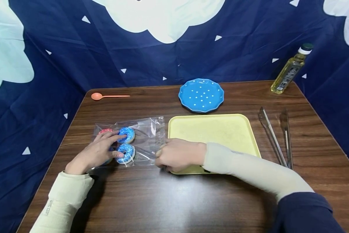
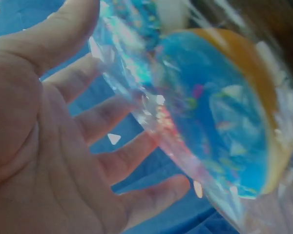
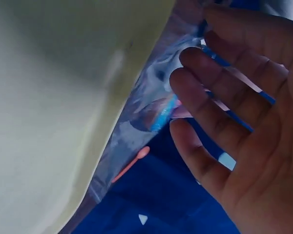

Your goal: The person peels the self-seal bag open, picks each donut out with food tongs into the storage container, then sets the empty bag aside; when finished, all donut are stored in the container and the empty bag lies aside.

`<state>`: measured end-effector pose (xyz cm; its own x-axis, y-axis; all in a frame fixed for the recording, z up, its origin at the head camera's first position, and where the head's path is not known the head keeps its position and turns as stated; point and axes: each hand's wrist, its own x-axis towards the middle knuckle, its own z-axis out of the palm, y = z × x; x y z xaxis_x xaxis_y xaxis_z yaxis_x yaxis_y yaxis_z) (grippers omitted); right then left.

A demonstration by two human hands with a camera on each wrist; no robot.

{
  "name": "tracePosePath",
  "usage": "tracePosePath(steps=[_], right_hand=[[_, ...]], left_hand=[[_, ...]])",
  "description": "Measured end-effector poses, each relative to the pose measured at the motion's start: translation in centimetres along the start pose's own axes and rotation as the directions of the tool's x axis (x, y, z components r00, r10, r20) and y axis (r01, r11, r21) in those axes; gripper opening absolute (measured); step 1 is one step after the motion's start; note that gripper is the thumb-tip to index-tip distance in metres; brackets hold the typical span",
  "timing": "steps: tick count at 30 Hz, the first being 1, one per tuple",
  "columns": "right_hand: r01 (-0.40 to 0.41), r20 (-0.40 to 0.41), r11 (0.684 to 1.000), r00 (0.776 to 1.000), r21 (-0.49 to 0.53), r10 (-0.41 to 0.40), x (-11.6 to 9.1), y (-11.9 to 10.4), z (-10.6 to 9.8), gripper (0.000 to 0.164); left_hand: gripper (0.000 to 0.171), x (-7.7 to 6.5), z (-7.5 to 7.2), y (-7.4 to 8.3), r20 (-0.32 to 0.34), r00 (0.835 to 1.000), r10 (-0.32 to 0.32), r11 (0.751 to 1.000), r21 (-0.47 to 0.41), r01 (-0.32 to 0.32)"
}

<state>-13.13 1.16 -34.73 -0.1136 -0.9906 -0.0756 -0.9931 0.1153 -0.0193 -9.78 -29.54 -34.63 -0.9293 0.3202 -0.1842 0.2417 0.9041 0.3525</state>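
A clear plastic bag (image 1: 146,132) lies flat on the table with several doughnuts inside. Two blue-iced doughnuts, an upper doughnut (image 1: 129,134) and a lower doughnut (image 1: 129,153), show plainly; a red-iced doughnut (image 1: 106,130) is partly covered by my left hand (image 1: 97,152). That hand rests on the bag with its fingers spread, thumb over the lower blue doughnut. At the bag's right end, my right hand (image 1: 175,154) pinches the film by thumb and forefinger, the other fingers loosely bent. Beneath my right wrist lies a pale yellow tray (image 1: 209,129).
A blue dotted plate (image 1: 201,95) sits behind the tray. Metal tongs (image 1: 275,139) lie to its right, and an oil bottle (image 1: 291,71) stands at the back right corner. An orange spoon (image 1: 107,96) is at the back left. Blue cloth hangs behind the table.
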Motion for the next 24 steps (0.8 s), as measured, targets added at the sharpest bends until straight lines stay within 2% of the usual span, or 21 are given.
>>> tracePosePath(steps=[5,8,11,14,19,24], right_hand=[[-0.055,-0.056,0.998,0.997,-0.008,0.055,-4.5,-0.2,-0.2,0.006],[-0.105,-0.088,0.994,0.990,0.018,0.107,-7.3,-0.1,-0.3,0.009],[-0.164,-0.141,0.984,0.975,0.077,0.173,-10.5,-0.1,-0.2,0.011],[-0.217,-0.221,0.967,0.944,0.136,0.243,-13.7,-0.1,0.2,0.015],[-0.307,-0.305,0.928,0.881,0.210,0.361,-18.3,-0.1,1.3,0.017],[-0.446,-0.334,0.865,0.799,0.228,0.500,-21.8,-0.6,2.0,0.020]], left_hand=[[0.077,0.8,-0.1,0.6,-0.022,1.000,0.004,1.000,-0.002,-0.004],[0.082,1.4,0.0,0.7,-0.024,1.000,0.012,1.000,0.013,-0.011],[0.080,2.0,0.1,0.7,-0.022,0.999,0.028,0.999,0.034,-0.027],[0.075,2.4,0.1,0.7,-0.018,0.999,0.034,0.998,0.048,-0.033],[0.060,2.5,-0.1,0.7,0.008,1.000,-0.010,0.999,0.053,0.010],[0.038,2.6,0.1,0.7,-0.037,0.999,0.002,0.996,0.090,0.001]])
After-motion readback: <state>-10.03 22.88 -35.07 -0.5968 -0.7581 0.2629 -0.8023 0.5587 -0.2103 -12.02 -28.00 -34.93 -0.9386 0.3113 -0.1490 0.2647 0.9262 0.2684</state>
